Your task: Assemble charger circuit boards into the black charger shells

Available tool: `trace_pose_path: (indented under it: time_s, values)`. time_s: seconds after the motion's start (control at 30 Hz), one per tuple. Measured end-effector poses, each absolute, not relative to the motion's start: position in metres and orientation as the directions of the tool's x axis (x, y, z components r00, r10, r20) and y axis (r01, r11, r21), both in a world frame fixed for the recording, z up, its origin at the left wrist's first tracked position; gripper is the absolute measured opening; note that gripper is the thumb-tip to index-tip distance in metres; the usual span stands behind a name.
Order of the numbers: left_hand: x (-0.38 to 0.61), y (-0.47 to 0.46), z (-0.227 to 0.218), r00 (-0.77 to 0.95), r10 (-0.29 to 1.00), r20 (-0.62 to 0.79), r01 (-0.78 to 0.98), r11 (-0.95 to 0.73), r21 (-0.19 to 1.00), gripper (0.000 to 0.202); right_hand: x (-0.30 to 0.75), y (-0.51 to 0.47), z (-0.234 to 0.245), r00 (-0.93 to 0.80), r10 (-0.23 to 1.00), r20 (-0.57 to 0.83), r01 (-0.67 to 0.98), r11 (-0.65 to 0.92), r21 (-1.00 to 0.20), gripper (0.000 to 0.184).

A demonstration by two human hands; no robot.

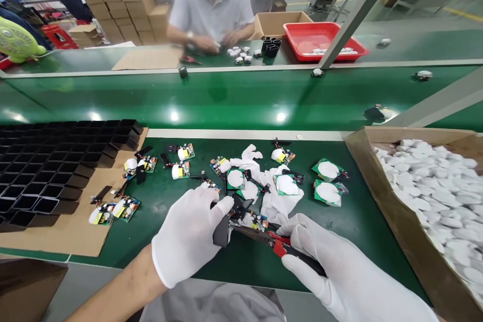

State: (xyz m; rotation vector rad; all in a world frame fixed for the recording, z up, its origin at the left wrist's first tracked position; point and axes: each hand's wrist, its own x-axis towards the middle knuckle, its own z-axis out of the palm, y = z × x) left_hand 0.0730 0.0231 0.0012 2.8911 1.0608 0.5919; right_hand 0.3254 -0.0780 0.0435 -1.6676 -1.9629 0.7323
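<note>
Both my hands wear white gloves over the green bench. My left hand (pixel 190 234) is closed round a small circuit board with a black part (pixel 241 214) hanging from it. My right hand (pixel 339 271) grips red-and-black pliers (pixel 271 240), whose tips reach the black piece at my left fingers. Several small green circuit boards with white discs (pixel 327 181) lie scattered on the bench just beyond my hands, with a spare white glove (pixel 281 201) among them.
A grid of black plastic housings (pixel 56 166) sits on cardboard at the left. A cardboard box of white pads (pixel 437 196) stands at the right. Beyond the green conveyor (pixel 226 98), another person in a light shirt works near a red tray (pixel 320 40).
</note>
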Motion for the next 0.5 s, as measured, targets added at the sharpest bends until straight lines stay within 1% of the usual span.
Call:
trace_pose_path:
  time_s: [0.13, 0.2, 0.27, 0.33, 0.4, 0.43, 0.5]
  values:
    - [0.085, 0.023, 0.003, 0.760, 0.596, 0.261, 0.602, -0.796, 0.064, 0.043, 0.332, -0.082, 0.038, -0.170, 0.985, 0.014, 0.747, 0.138, -0.650, 0.024]
    - [0.091, 0.025, 0.003, 0.790, 0.569, 0.228, 0.575, -0.817, 0.045, 0.039, 0.336, -0.084, 0.035, -0.169, 0.986, -0.002, 0.759, 0.129, -0.639, 0.022]
    - [0.098, 0.027, 0.003, 0.812, 0.556, 0.177, 0.557, -0.829, 0.049, 0.031, 0.340, -0.088, 0.032, -0.152, 0.986, -0.063, 0.787, 0.083, -0.611, 0.026]
    - [0.104, 0.027, 0.005, 0.821, 0.560, 0.106, 0.556, -0.828, 0.068, 0.021, 0.342, -0.093, 0.030, -0.111, 0.981, -0.161, 0.823, 0.000, -0.568, 0.029]
    - [0.108, 0.022, 0.009, 0.832, 0.553, 0.047, 0.549, -0.832, 0.081, 0.011, 0.344, -0.101, 0.028, -0.083, 0.969, -0.233, 0.853, -0.052, -0.519, 0.028]
    - [0.109, 0.018, 0.011, 0.840, 0.542, 0.032, 0.538, -0.839, 0.080, 0.009, 0.344, -0.107, 0.028, -0.080, 0.967, -0.241, 0.863, -0.054, -0.503, 0.026]
    - [0.110, 0.011, 0.016, 0.860, 0.509, 0.036, 0.507, -0.860, 0.061, 0.015, 0.345, -0.119, 0.027, -0.109, 0.971, -0.212, 0.871, -0.009, -0.491, 0.023]
